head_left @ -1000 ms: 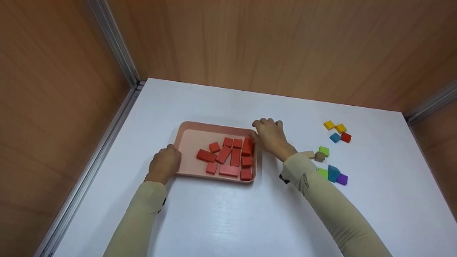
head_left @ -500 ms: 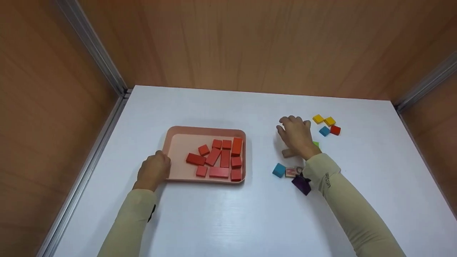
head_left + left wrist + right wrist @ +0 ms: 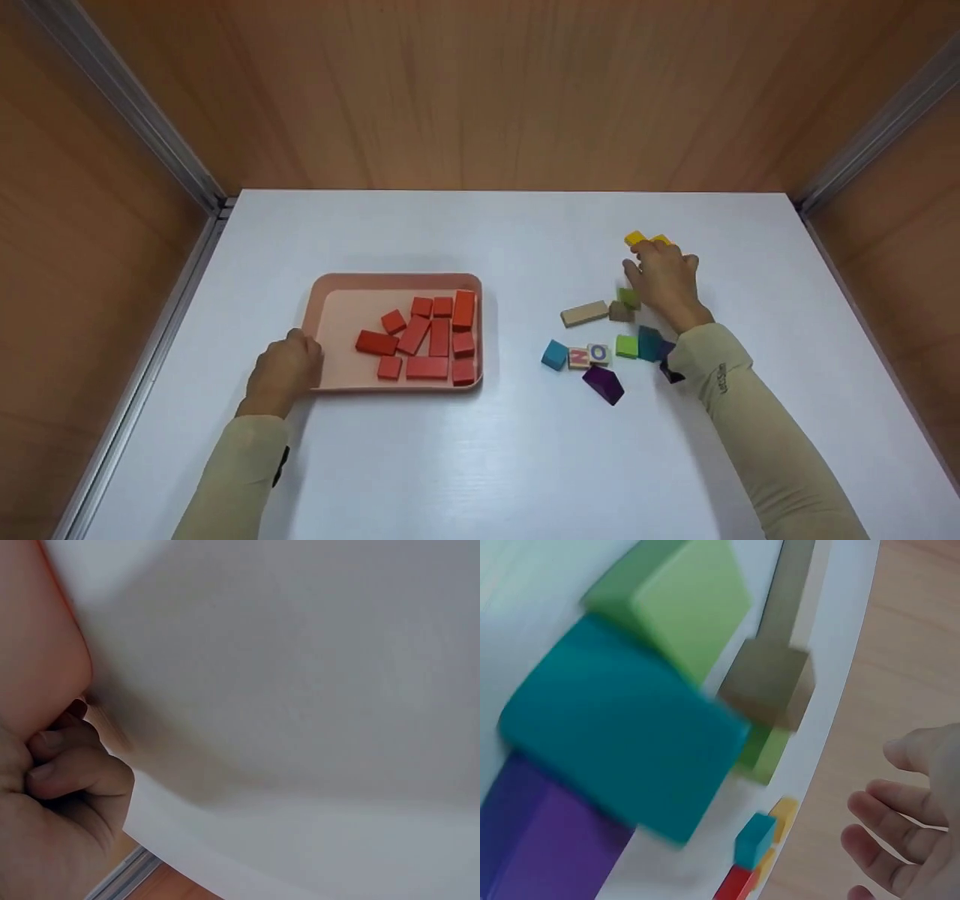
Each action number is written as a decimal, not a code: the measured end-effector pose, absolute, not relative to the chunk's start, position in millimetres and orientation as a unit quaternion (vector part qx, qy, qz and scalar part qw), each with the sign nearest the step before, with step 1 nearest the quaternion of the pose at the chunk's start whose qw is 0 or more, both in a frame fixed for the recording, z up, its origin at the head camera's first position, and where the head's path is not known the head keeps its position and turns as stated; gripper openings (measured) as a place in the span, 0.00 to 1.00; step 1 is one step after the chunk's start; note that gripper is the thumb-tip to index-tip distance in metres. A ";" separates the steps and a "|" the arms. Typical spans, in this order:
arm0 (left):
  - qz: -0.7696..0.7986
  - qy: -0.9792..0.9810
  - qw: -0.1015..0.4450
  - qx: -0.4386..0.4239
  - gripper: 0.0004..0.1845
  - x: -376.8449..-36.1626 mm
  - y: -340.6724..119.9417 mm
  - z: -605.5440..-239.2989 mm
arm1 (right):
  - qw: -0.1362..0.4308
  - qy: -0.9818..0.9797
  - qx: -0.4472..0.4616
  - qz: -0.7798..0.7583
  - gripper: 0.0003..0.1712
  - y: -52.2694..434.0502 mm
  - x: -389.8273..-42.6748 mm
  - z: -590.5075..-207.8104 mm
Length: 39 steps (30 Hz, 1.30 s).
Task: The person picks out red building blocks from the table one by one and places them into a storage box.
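Note:
A pink tray point(image 3: 324, 291) with several red blocks point(image 3: 427, 334) lies left of the table's middle. My left hand point(image 3: 283, 367) grips its near left corner with curled fingers point(image 3: 71, 765) against the pink tray rim point(image 3: 34, 637). My right hand point(image 3: 664, 281) hovers over small blocks at the right, just short of two yellow blocks point(image 3: 645, 238). In the right wrist view its fingers point(image 3: 900, 840) are spread and hold nothing, and a small blue block point(image 3: 754, 840), a red one point(image 3: 735, 886) and a yellow one point(image 3: 784, 811) lie beyond.
Loose blocks lie right of the tray: a long tan one point(image 3: 584, 313), a brown one point(image 3: 619, 310), a blue one point(image 3: 555, 354), two letter blocks point(image 3: 589, 355), green point(image 3: 627, 346), teal point(image 3: 649, 343) and purple point(image 3: 604, 383). Wooden walls enclose the white table point(image 3: 480, 465).
My right hand left the tray's far right corner and moved right, over the loose blocks toward the yellow ones. My left hand stayed on the tray's corner. The view shifted to the right.

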State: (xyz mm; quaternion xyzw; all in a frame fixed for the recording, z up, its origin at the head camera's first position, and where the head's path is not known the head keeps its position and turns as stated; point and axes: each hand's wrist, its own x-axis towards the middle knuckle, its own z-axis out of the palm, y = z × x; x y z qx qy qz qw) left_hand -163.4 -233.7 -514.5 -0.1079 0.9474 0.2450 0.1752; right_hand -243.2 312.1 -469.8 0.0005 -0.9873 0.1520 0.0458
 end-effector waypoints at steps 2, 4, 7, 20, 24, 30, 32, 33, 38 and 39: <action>0.248 0.947 0.174 -0.108 0.24 -161.4 -239.1 -514.0 | 0.043 -0.987 -0.009 0.153 0.21 318.7 -240.7 -472.4; 0.250 0.946 0.175 -0.108 0.23 -158.6 -244.4 -514.1 | 0.037 -0.987 -0.019 0.154 0.22 323.6 -237.7 -475.2; 0.249 0.948 0.170 -0.098 0.23 -153.9 -252.4 -514.8 | 0.028 -0.987 -0.027 0.158 0.21 329.6 -234.5 -480.4; 0.241 0.950 0.168 -0.104 0.24 -139.7 -269.7 -511.3 | -0.006 -0.985 -0.051 0.163 0.29 339.4 -239.3 -497.1; 0.250 0.948 0.165 -0.110 0.23 -136.1 -268.8 -513.0 | -0.018 -0.986 -0.051 0.160 0.30 344.9 -238.6 -502.9; 0.258 0.944 0.169 -0.117 0.25 -135.1 -267.7 -513.0 | -0.031 -0.986 -0.054 0.153 0.31 352.7 -239.5 -508.1; 0.261 0.942 0.174 -0.122 0.25 -135.5 -267.1 -512.5 | -0.031 -0.987 -0.052 0.148 0.30 354.7 -240.4 -508.8; 0.261 0.941 0.175 -0.124 0.25 -135.7 -266.9 -512.5 | -0.029 -0.988 -0.051 0.146 0.29 355.5 -241.2 -508.9; 0.262 0.945 0.158 -0.113 0.23 -135.7 -268.0 -513.7 | -0.017 -0.989 -0.047 0.139 0.25 357.5 -246.5 -509.0; 0.262 0.946 0.154 -0.108 0.23 -135.6 -268.5 -513.9 | -0.018 -0.989 -0.047 0.139 0.24 357.8 -247.5 -509.1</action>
